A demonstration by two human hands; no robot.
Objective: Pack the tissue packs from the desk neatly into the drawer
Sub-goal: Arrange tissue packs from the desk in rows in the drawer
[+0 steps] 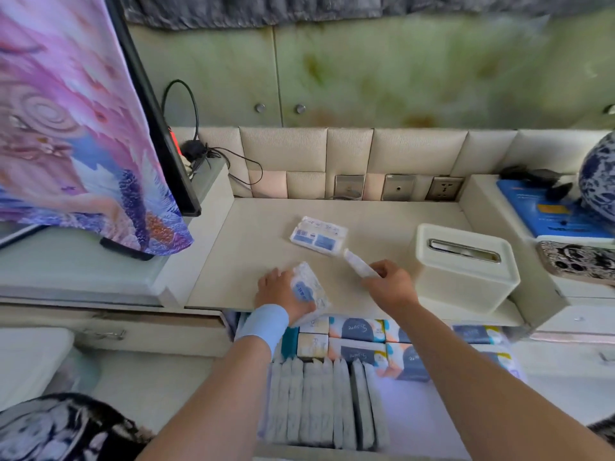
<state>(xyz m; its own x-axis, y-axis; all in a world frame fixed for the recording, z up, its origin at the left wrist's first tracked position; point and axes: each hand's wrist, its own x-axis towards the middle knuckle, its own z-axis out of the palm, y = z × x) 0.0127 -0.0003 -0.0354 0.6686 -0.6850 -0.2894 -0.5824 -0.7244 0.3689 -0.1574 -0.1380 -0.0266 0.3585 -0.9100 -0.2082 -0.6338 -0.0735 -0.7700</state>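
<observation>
My left hand [279, 289] grips a white and blue tissue pack [311, 291] at the desk's front edge, just above the open drawer [432, 410]. A second tissue pack [357, 263], seen edge-on and tilted, is pinched in my right hand [391, 286] above the desk [266, 234]. One more flat pack [319, 235] lies on the desk behind both hands. Inside the drawer, a row of several packs [319, 404] stands on edge at the front left, and larger blue and orange tissue packs [359, 331] fill the back.
A white tissue box [466, 271] stands right of my right hand. To the left a monitor under a purple patterned cloth [66, 128] overhangs a raised shelf. A phone [579, 262], a blue box [545, 211] and a blue-white vase [599, 174] sit at the right. Wall sockets [399, 187] line the back.
</observation>
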